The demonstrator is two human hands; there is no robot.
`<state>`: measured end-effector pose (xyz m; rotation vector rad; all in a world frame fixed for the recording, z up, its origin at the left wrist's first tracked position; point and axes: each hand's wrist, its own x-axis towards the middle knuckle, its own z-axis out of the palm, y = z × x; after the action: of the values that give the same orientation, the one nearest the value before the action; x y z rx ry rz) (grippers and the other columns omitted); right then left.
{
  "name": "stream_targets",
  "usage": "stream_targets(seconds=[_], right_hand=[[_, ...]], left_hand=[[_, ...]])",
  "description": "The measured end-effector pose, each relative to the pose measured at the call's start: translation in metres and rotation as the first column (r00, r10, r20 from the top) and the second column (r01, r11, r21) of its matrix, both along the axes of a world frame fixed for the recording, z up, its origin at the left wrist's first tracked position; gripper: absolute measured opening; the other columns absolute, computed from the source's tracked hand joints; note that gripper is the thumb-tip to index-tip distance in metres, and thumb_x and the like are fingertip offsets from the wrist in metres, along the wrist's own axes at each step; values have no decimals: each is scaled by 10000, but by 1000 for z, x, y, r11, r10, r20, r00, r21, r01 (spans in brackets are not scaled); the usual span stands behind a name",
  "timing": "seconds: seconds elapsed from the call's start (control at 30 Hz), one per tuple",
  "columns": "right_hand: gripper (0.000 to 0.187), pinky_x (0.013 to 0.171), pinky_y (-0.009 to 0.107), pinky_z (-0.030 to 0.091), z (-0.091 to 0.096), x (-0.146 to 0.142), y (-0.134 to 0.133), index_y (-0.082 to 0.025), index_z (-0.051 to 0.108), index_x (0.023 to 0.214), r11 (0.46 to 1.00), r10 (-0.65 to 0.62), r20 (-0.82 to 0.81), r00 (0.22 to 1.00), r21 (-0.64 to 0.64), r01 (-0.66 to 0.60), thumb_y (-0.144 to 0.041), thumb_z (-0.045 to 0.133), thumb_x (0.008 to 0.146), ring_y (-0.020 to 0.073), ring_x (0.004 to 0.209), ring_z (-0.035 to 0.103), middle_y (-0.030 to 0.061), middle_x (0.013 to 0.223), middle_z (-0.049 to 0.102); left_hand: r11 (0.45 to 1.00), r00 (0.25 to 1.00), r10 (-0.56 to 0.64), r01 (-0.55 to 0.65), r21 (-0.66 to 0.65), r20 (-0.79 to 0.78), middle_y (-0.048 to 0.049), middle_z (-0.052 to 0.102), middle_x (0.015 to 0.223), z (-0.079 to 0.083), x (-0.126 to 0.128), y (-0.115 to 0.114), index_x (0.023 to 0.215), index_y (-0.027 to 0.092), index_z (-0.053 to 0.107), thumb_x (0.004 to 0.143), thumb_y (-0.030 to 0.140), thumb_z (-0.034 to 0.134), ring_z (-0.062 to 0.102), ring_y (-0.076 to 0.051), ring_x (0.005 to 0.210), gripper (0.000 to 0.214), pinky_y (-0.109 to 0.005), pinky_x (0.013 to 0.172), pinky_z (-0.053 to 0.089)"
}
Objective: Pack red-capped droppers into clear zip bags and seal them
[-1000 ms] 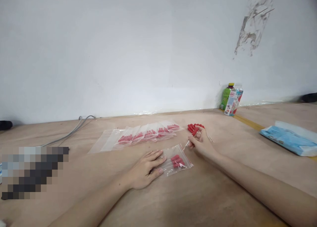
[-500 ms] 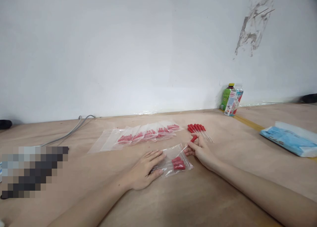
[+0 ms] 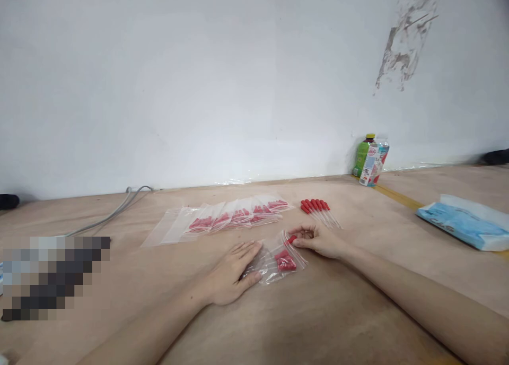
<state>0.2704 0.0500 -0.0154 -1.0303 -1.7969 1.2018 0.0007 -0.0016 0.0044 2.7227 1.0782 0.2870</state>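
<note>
Fingers of the left hand point(image 3: 233, 275) lie flat and spread, palm down, pressing the left end of a small clear zip bag point(image 3: 278, 257) onto the wooden table point(image 3: 318, 322); nothing gripped, just pinning it. Fingers of the right hand point(image 3: 318, 240) are curled loosely, thumb and forefinger pinched together at the bag's open right edge on a red-capped dropper point(image 3: 291, 239) that is partly in the mouth of the bag. How much of the dropper is inside is hard to tell, only its red end shows at the fingertips.

Bag lies flat on the table between the two hands, near the table's middle. Inside it: a few red-capped droppers point(image 3: 284, 261), bunched together with caps toward the right side. Exact count unclear, looks like three or four.

Behind the bag, a row of more clear bags point(image 3: 222, 220) lies overlapping, running left to right. Most hold red-capped pieces; the leftmost ones look empty. Just right of that row, a loose bunch of droppers point(image 3: 318, 208) lies side by side on the bare table, red caps toward the wall, clear stems pointing toward the person, close beyond the right hand.

Far right: blue-and-white plastic packet point(image 3: 463, 223) lying flat. At the wall, a green bottle point(image 3: 363, 154) with a smaller labelled bottle point(image 3: 374, 165) leaning in front of it, touching. Grey cable point(image 3: 115, 211) runs along the table at left toward the wall. White wall point(image 3: 199, 78) behind, scuffed at upper right.
</note>
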Motion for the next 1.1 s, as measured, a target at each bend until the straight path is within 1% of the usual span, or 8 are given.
stream_targets(seconds=[0.2, 0.33, 0.47, 0.67, 0.8, 0.9, 1.03, 1.1], right_hand=[[255, 500, 208, 380, -4, -10, 0, -147, 598, 702, 996, -61, 84, 995, 63, 56, -374, 661, 604, 85, 522, 481, -23, 566, 563], [229, 547, 230, 410, -6, -18, -2, -144, 607, 690, 967, -181, 124, 976, 203, 153, -370, 616, 656, 109, 588, 509, 16, 646, 598], [209, 639, 245, 423, -11, -23, -2, -160, 651, 709, 935, -185, 138, 973, 329, 131, -358, 590, 685, 125, 690, 531, 26, 758, 605], [264, 595, 235, 428, -10, -19, 0, -163, 647, 851, 985, -41, 126, 991, 174, 19, -353, 607, 673, 123, 651, 542, 19, 734, 625], [222, 515, 211, 384, -5, -14, 0, -155, 641, 764, 972, -74, 217, 973, 233, 22, -356, 597, 681, 94, 553, 476, 7, 648, 587], [221, 522, 207, 384, -2, -16, -4, -167, 626, 748, 963, -86, 197, 977, 268, 31, -373, 594, 678, 85, 563, 464, 6, 717, 584], [264, 599, 228, 428, -1, -22, -4, -162, 622, 774, 988, 97, 83, 992, 110, -106, -408, 572, 691, 107, 637, 533, 6, 721, 615], [287, 622, 253, 443, -3, -25, -1, -154, 637, 771, 997, 60, 41, 997, 53, -62, -420, 579, 679, 125, 652, 559, 15, 717, 641]], left_hand=[[1000, 1000, 9, -9, 2, -9, -34, 217, 1403, 0, 0, -1, 1365, 212, 158, 889, 455, 296, 214, -211, 1272, 552, -395, 1046, 202], [1000, 1000, 1, -1, 11, -1, -31, 218, 1403, -1, 0, 0, 1365, 221, 157, 891, 452, 292, 218, -210, 1271, 544, -396, 1044, 205], [1000, 1000, -8, 8, 7, -3, -30, 197, 1409, -2, 0, 1, 1369, 212, 134, 890, 451, 296, 203, -202, 1276, 559, -383, 1049, 199], [1000, 1000, -2, 2, 5, 1, -30, 204, 1408, 0, 0, 0, 1365, 216, 150, 891, 451, 290, 203, -204, 1277, 547, -390, 1048, 198], [1000, 1000, -1, 1, 6, 3, -35, 212, 1405, 0, 0, -1, 1364, 221, 155, 891, 453, 289, 212, -210, 1273, 543, -398, 1044, 203], [1000, 1000, -4, 4, 11, 13, -25, 212, 1406, -1, 1, 0, 1364, 231, 152, 892, 450, 291, 215, -211, 1272, 539, -393, 1046, 201], [1000, 1000, -12, 11, 14, 8, -21, 217, 1404, -1, 1, 1, 1366, 227, 138, 892, 445, 297, 214, -204, 1272, 546, -386, 1049, 195], [1000, 1000, -7, 7, 13, 2, -22, 213, 1406, -1, 1, 0, 1366, 226, 140, 891, 446, 299, 213, -202, 1272, 547, -384, 1048, 197]])
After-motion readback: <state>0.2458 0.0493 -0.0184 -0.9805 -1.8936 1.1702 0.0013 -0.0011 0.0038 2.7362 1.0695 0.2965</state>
